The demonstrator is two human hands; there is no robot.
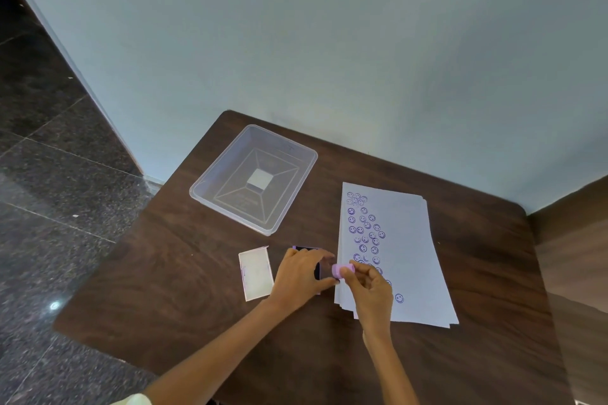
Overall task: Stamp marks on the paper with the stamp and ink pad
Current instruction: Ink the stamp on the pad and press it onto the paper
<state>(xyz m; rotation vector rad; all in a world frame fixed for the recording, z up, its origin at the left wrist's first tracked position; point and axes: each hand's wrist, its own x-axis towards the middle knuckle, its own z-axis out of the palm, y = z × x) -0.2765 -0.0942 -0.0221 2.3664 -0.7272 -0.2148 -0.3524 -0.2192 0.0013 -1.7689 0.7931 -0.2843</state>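
Observation:
A stack of white paper [404, 240] lies on the dark wooden table [184, 273], its top sheet covered down the left side with several purple smiley marks. My right hand [370, 289] pinches a small pink round stamp [342, 270] at the paper's left edge. My left hand [301, 274] rests over the dark ink pad [307, 248], gripping it; most of the pad is hidden under the fingers. The stamp sits just right of the pad, between the two hands.
A white lid or card [256, 273] lies flat left of my left hand. A clear plastic tub [255, 176] stands at the back left of the table. A pale wall runs behind, and dark tiled floor drops off to the left.

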